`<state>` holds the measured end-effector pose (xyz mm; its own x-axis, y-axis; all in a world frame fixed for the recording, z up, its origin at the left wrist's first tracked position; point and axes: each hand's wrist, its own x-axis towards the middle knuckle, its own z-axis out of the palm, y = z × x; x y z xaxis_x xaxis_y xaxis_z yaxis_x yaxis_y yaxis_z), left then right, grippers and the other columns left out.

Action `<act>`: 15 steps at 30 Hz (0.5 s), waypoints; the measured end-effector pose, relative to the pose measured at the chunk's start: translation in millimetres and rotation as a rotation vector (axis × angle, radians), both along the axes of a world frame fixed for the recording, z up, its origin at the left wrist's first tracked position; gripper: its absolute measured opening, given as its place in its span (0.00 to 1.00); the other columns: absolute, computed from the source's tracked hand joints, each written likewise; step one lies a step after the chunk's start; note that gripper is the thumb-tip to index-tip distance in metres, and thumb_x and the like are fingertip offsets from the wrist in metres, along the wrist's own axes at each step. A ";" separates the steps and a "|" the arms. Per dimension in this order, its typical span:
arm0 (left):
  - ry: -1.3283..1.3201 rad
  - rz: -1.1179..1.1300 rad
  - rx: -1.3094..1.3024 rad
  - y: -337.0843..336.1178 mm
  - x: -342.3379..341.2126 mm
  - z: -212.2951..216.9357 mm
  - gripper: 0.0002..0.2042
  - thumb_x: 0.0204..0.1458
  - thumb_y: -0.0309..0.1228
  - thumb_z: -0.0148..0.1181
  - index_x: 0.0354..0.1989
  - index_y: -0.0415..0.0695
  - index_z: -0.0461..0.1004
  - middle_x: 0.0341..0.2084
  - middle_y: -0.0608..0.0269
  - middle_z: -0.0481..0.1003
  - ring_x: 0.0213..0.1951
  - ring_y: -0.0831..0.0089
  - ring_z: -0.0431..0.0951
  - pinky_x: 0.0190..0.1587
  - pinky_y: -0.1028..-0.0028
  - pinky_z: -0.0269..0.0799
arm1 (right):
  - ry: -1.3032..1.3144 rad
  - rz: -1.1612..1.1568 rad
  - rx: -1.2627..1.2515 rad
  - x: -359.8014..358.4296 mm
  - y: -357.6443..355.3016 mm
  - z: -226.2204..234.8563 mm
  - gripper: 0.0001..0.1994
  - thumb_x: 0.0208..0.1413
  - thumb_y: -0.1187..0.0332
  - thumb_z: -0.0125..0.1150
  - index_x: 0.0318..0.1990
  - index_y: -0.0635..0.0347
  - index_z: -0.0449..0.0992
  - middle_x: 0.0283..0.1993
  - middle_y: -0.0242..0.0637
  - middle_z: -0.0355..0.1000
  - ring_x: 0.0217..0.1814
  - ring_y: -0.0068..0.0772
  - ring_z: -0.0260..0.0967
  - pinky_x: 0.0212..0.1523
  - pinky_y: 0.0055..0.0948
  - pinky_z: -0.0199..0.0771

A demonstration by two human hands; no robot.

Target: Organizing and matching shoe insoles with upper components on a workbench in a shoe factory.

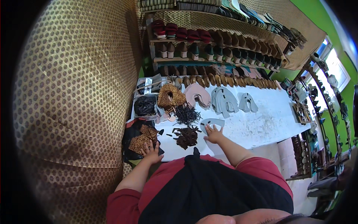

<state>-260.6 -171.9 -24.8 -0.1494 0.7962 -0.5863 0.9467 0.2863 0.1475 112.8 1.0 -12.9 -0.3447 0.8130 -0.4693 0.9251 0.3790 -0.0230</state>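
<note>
My left hand lies with fingers spread at the lower edge of some leopard-print pieces, which rest on black sheet material at the table's left corner. My right hand is stretched out flat, its fingertips on a light grey curved piece with small dark marks or strips on it. Between the hands sits a pile of short dark brown strips. Just beyond it is a tangled heap of thin black strips. Neither hand grips anything visible.
Across the white table stand stacked leopard-print pieces, pink curved pieces, grey curved pieces and a tub with a black bag. Shoe shelves rise behind. A patterned curtain hangs left; a shoe rack stands right.
</note>
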 end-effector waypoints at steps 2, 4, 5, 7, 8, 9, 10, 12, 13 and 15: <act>-0.009 -0.006 -0.010 3.3 -0.3 0.5 0.49 0.53 0.61 0.55 0.76 0.65 0.30 0.74 0.54 0.14 0.72 0.42 0.12 0.66 0.33 0.15 | 0.031 -0.080 -0.223 -0.7 22.9 11.7 0.37 0.64 0.39 0.39 0.76 0.41 0.44 0.82 0.24 0.33 0.83 0.49 0.28 0.67 0.83 0.28; -0.028 -0.001 -0.031 4.3 0.4 2.0 0.48 0.54 0.60 0.55 0.76 0.65 0.30 0.74 0.54 0.13 0.72 0.43 0.12 0.66 0.33 0.16 | 0.029 -0.107 -0.324 -3.3 40.1 21.5 0.37 0.64 0.39 0.39 0.76 0.41 0.45 0.81 0.24 0.34 0.82 0.49 0.29 0.67 0.83 0.29; -0.028 0.007 -0.030 3.3 0.2 2.6 0.48 0.54 0.60 0.55 0.76 0.65 0.30 0.74 0.54 0.13 0.72 0.43 0.12 0.66 0.33 0.16 | 0.078 -0.149 -0.196 -4.4 42.4 22.8 0.37 0.64 0.39 0.39 0.76 0.42 0.45 0.81 0.24 0.35 0.82 0.50 0.30 0.67 0.83 0.29; -0.017 -0.006 -0.009 1.8 0.8 3.3 0.48 0.54 0.60 0.55 0.76 0.65 0.31 0.74 0.55 0.14 0.73 0.43 0.13 0.66 0.33 0.16 | 0.094 -0.148 0.001 -6.3 40.7 19.0 0.37 0.65 0.39 0.39 0.76 0.44 0.47 0.81 0.25 0.38 0.82 0.50 0.29 0.67 0.83 0.29; -0.017 0.005 -0.007 0.7 0.6 2.8 0.48 0.54 0.60 0.55 0.76 0.65 0.31 0.74 0.55 0.14 0.73 0.43 0.13 0.66 0.33 0.16 | 0.094 -0.138 0.002 -5.7 34.6 13.7 0.37 0.65 0.39 0.39 0.76 0.44 0.47 0.81 0.25 0.38 0.82 0.50 0.29 0.67 0.83 0.29; -0.015 -0.001 0.008 -0.3 0.7 2.3 0.48 0.54 0.60 0.55 0.77 0.65 0.32 0.74 0.55 0.15 0.73 0.43 0.13 0.66 0.33 0.16 | 0.044 -0.101 -0.015 -4.5 27.8 8.2 0.37 0.65 0.39 0.40 0.76 0.45 0.47 0.81 0.25 0.39 0.83 0.49 0.28 0.67 0.83 0.28; -0.012 -0.012 0.023 -0.4 1.0 2.2 0.48 0.54 0.60 0.55 0.77 0.65 0.32 0.74 0.55 0.16 0.73 0.43 0.14 0.66 0.33 0.16 | -0.007 -0.070 -0.032 -3.1 24.0 7.5 0.37 0.65 0.39 0.40 0.76 0.46 0.48 0.81 0.25 0.39 0.83 0.49 0.27 0.67 0.83 0.27; -0.007 -0.009 0.036 -1.5 1.4 2.4 0.47 0.54 0.60 0.54 0.77 0.65 0.33 0.75 0.55 0.16 0.73 0.43 0.15 0.66 0.33 0.17 | -0.042 -0.051 -0.047 -4.2 33.8 10.1 0.37 0.64 0.40 0.41 0.75 0.46 0.48 0.81 0.26 0.40 0.83 0.49 0.28 0.67 0.83 0.26; -0.002 -0.016 0.047 0.0 2.8 2.7 0.47 0.54 0.61 0.54 0.77 0.65 0.34 0.75 0.55 0.17 0.73 0.43 0.16 0.66 0.33 0.17 | -0.077 -0.041 -0.064 -3.6 37.1 11.9 0.37 0.64 0.40 0.42 0.75 0.47 0.49 0.81 0.26 0.40 0.83 0.48 0.28 0.67 0.83 0.26; 0.016 -0.014 0.061 -1.9 3.1 -0.3 0.47 0.54 0.61 0.54 0.77 0.65 0.34 0.75 0.55 0.17 0.74 0.42 0.16 0.66 0.33 0.17 | -0.060 -0.006 -0.017 -9.4 28.2 24.0 0.37 0.64 0.40 0.43 0.75 0.47 0.49 0.81 0.26 0.40 0.83 0.47 0.27 0.67 0.82 0.25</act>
